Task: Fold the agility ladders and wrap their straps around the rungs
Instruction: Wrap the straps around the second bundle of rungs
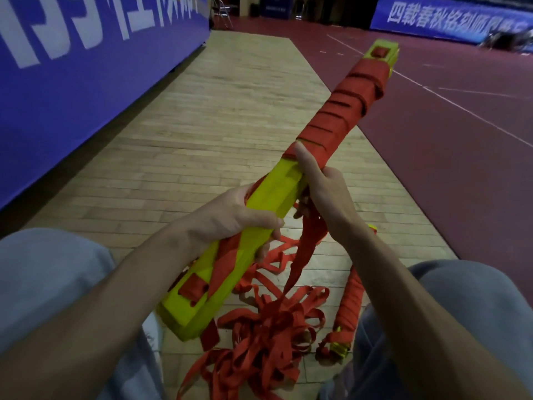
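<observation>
While the stack of flat yellow-green plastic rungs was held off the wooden floor above the lap, it was gripped by both hands. Left hand: curled round the bare middle, thumb over the top. Right hand: placed further out, thumb laid on the last turn of the wound red webbing strap, fingers curled underneath. The free strap appeared to be pinched there.

Long axis was set near-left to far-right, away from the body. Far half was wound, near half bare. Coming turns were judged to be needed toward the left hand; the wrap edge was nearer the right.

The tangled pile of loose red strap was left on the floor below. A second, fully strap-wrapped bundle was laid by the right knee. No container was seen.
</observation>
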Demonstrator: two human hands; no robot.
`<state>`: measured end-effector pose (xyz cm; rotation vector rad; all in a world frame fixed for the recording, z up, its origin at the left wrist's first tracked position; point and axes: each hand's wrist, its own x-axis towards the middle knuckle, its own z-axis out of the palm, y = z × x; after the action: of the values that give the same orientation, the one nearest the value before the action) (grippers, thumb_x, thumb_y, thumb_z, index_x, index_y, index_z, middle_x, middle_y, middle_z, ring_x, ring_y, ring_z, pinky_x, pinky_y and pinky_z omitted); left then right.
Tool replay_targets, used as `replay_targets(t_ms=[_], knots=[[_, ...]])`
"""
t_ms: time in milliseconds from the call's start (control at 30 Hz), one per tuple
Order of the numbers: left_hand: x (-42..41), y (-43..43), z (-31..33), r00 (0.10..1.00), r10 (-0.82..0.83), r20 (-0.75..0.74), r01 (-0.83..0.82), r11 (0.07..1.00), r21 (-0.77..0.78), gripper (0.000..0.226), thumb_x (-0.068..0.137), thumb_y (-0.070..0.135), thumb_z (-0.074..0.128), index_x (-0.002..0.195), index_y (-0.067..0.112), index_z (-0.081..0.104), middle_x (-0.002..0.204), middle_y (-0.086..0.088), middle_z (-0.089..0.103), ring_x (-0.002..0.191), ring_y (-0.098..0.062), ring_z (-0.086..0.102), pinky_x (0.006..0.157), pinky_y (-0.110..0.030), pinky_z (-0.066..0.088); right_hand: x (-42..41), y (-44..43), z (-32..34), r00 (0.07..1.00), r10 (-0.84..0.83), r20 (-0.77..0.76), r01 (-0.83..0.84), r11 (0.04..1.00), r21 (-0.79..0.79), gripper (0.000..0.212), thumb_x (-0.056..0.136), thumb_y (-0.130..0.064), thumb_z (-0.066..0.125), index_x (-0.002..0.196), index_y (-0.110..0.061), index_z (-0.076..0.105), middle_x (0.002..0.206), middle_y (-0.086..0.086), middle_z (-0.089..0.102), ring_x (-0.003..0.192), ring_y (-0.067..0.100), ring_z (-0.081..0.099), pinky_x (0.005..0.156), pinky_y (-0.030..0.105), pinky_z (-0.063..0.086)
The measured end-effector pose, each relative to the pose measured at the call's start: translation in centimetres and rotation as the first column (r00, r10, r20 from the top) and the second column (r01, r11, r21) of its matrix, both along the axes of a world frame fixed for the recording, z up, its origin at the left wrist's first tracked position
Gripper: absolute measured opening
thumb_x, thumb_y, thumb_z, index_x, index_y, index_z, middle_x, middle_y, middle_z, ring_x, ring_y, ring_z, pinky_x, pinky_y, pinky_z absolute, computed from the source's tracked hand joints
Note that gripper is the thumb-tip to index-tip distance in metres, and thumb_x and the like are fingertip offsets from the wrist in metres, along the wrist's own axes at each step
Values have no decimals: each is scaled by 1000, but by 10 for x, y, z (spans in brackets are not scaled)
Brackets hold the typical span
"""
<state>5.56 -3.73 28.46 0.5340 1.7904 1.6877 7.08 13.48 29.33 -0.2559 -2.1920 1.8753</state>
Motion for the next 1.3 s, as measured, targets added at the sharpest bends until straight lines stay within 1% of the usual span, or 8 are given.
replay_targets(t_ms=[200,433,600,767,867,967,1100,1300], knots=[[-8,-2,-16,886,171,-430,-316,902,-292,95,46,59,84,131,32,51,114,10,68,102,-14,67,90,-45,54,-2,0,-8,983,88,159,-120,971,207,69,91,-64,50,71,1,64,55,7,62,47,27,61,51,36,55],[1,3,-17,699,190,-690,-588,702,-401,65,78,47,76,131,33,41,87,7,59,78,-20,58,63,-31,40,2,2,-7,933,320,162,-329,944,29,22,100,1,46,106,6,66,88,8,71,47,20,57,46,29,53],[15,13,-27,566,114,-816,-648,674,-356,59,90,46,62,137,31,30,97,5,56,77,-14,53,64,-26,36,3,-3,0,965,168,201,-154,984,-84,28,84,12,34,79,10,62,71,14,66,40,23,53,38,26,42],[13,18,-34,694,60,-718,-461,802,-379,57,99,41,47,146,34,15,113,-1,40,87,-12,53,61,-19,37,8,2,0,964,204,167,-189,976,-105,29,96,-29,52,78,-7,61,60,-1,56,45,15,49,45,27,37],[15,19,-38,718,-20,-696,-328,872,-363,62,98,39,51,147,38,13,119,0,30,111,-13,44,82,-23,44,6,-2,-3,985,60,162,-40,992,-119,43,85,-55,67,74,-14,59,57,0,51,44,12,44,43,25,37],[18,23,-39,768,-49,-638,-200,929,-312,66,95,44,56,148,39,18,128,6,29,125,-9,36,107,-33,39,2,0,-9,966,-208,153,225,968,-109,39,79,-45,77,66,-15,56,51,-1,47,39,13,41,39,22,32],[13,19,-24,876,1,-483,-70,989,-126,49,85,63,53,131,49,42,131,4,48,124,-13,47,104,-43,43,1,-2,-8,978,-181,104,195,971,-141,24,77,-32,74,73,-10,64,61,8,55,57,25,52,51,32,40],[-12,11,0,832,525,-178,-481,843,239,18,99,22,53,92,16,68,86,-1,63,84,-16,60,81,-34,48,2,-5,-10,988,154,10,-149,969,-196,25,79,-29,69,83,-4,68,76,19,68,66,30,65,64,38,55]])
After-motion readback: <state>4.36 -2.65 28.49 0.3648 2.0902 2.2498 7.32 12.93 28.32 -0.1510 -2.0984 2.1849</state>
